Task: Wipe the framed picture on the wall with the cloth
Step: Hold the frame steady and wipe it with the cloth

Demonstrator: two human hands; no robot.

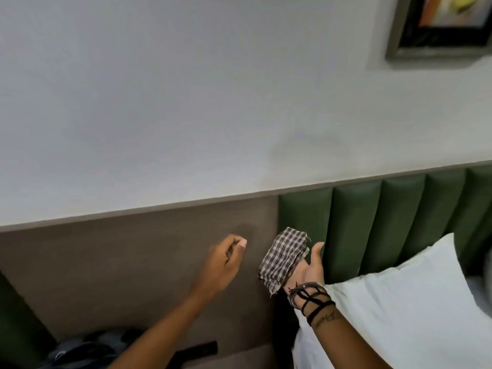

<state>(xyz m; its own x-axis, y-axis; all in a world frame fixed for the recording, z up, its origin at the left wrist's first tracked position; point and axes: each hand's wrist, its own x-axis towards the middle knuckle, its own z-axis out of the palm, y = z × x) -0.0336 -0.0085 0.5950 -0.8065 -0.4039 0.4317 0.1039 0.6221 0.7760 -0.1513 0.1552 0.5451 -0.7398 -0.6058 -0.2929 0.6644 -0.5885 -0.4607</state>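
Observation:
The framed picture (442, 25) hangs on the white wall at the top right, only its lower left corner in view, with a grey-brown frame and dark inner border. A folded brown-and-white checked cloth (283, 258) lies across the palm of my right hand (310, 267), which is turned palm up with the thumb raised, bangles and black threads on the wrist. My left hand (226, 262) hovers just left of the cloth, fingers curled loosely with nothing in them, in front of the brown panel. Both hands are far below and left of the picture.
A brown wooden wall panel (133, 262) runs behind the hands, beside a green padded headboard (386, 222). A white pillow (412, 302) lies at the lower right. Dark bundled items (87, 347) and a black flat object (198, 351) sit on a ledge at the bottom left.

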